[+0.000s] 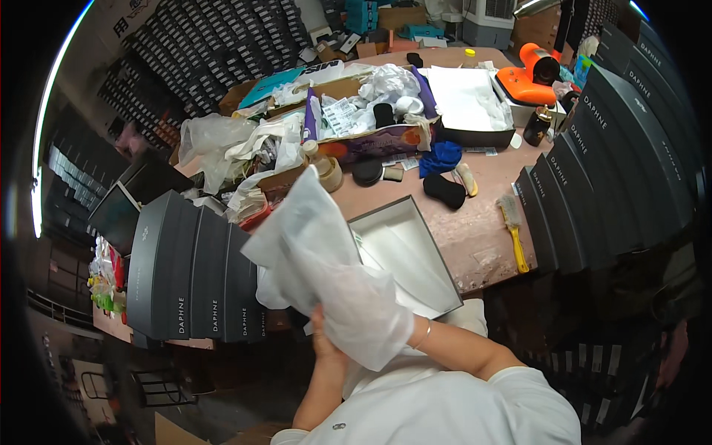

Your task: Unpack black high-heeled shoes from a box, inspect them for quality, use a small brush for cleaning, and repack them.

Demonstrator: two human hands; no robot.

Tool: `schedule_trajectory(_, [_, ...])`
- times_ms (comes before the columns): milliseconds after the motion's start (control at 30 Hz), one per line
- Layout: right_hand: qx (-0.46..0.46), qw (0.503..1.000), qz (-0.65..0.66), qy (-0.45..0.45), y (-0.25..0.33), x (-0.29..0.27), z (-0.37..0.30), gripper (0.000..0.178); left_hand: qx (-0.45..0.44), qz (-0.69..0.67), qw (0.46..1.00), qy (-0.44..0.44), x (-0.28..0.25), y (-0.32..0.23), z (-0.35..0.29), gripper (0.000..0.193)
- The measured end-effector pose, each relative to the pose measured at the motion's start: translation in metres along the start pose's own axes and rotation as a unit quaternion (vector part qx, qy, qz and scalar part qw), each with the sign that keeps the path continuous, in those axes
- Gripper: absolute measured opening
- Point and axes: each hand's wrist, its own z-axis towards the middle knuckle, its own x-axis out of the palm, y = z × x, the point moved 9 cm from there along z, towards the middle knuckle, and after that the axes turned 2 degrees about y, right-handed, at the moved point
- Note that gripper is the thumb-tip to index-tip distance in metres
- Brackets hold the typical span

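Note:
A translucent white bag [334, 278] is held up in front of me, tilted toward the upper left. My left hand [325, 335] grips its lower edge, with the thumb up against the material. My right hand goes into or behind the bag, so its fingers are hidden; only the right wrist [420, 334] with a thin bracelet shows. I cannot tell what the bag contains. Just beyond it lies an open grey shoebox [434, 285] with white paper inside, partly covered by the bag.
Grey shoeboxes are stacked at the left [167, 267] and right [593, 170]. On the table lie a yellow-handled brush [515, 241], a black pad [443, 191] and a blue cloth [440, 159]. A purple carton [363, 144] of papers and an orange device [528, 78] stand farther back.

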Motion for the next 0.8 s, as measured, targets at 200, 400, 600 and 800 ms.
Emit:
schedule_trajectory(200, [0.404,0.647,0.636,0.116,-0.076,0.104,-0.131,0.089,0.257,0.157,0.950,-0.088,0.005,-0.092,-0.001,0.065])
schedule_trajectory(400, [0.341,0.691,0.565,-0.295,-0.148,-0.023,-0.160,0.062,-0.048,0.459,0.806,0.371,0.096,0.066,-0.004,0.075])
schedule_trajectory(600, [0.296,0.750,0.461,-0.371,-0.135,-0.105,-0.198,0.054,0.339,0.777,0.379,0.371,0.110,0.110,0.101,0.046])
schedule_trajectory(800, [0.254,0.808,0.417,-0.330,-0.143,-0.101,-0.193,0.051,0.282,0.583,0.721,0.245,0.144,-0.015,0.134,0.023])
